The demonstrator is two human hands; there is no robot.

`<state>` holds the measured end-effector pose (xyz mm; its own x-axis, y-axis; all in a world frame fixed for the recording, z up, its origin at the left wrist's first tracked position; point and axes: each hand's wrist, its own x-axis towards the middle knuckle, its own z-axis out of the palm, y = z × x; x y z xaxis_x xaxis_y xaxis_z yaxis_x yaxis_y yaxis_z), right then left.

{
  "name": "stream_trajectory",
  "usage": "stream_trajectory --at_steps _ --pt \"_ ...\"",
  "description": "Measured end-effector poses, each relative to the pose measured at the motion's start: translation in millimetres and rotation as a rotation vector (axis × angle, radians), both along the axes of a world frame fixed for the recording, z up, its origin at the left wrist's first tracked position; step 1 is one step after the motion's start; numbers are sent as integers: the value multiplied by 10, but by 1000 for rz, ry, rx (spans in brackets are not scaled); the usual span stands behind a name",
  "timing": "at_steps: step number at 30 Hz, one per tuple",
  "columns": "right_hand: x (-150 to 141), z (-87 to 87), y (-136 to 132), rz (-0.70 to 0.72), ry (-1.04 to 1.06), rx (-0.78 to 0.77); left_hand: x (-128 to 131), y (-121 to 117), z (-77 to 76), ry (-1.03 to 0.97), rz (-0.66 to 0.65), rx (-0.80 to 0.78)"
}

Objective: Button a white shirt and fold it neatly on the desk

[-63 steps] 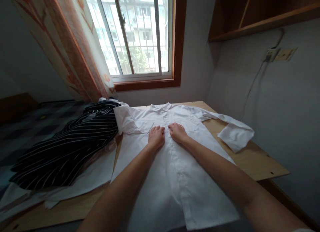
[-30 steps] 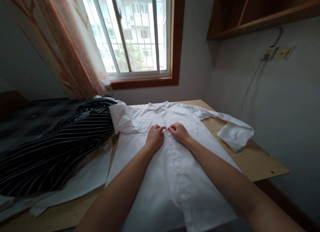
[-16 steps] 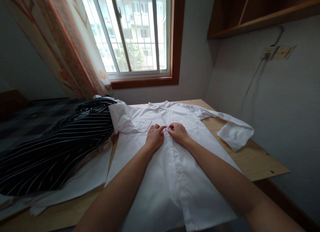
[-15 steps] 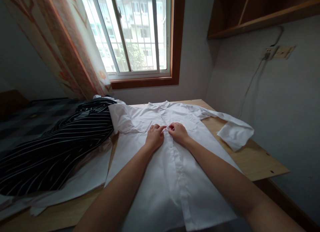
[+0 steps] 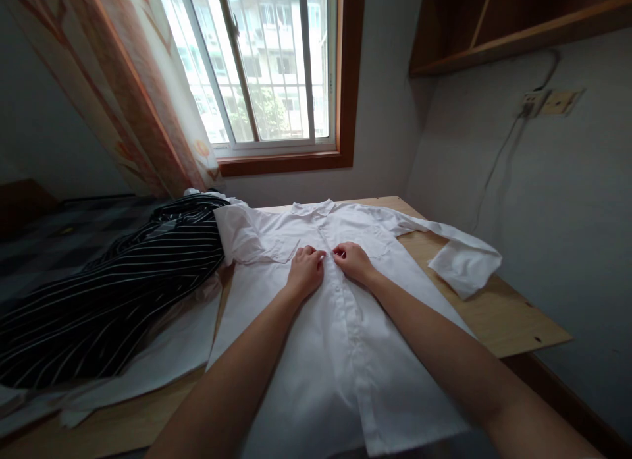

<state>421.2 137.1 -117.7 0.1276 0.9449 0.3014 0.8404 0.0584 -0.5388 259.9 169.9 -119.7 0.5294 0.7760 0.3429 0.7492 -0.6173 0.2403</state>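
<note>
A white cloth shirt (image 5: 316, 360) is spread on a pale wooden board (image 5: 513, 321). On its far half, the left hand (image 5: 307, 269) and right hand (image 5: 352, 260) are nearly closed; whether cloth is pinched cannot be told.

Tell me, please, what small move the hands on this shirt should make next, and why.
Probably the left hand and right hand should slide slightly down the front placket of the white collared shirt: they flank it at chest height, apart from each other, while below them it ripples; whether it is fastened there is unclear.
</note>
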Motion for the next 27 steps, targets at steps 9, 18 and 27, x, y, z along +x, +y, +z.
stream_trajectory --at_steps 9,18,27 --pt "20 -39 17 1 4 14 1 2 21 -30 6 -47" --pt "14 -37 14 -6 -3 9 6 -1 39 -37 13 -55" --pt "11 -37 12 -9 -14 8 6 5 18 -34 -8 -26"
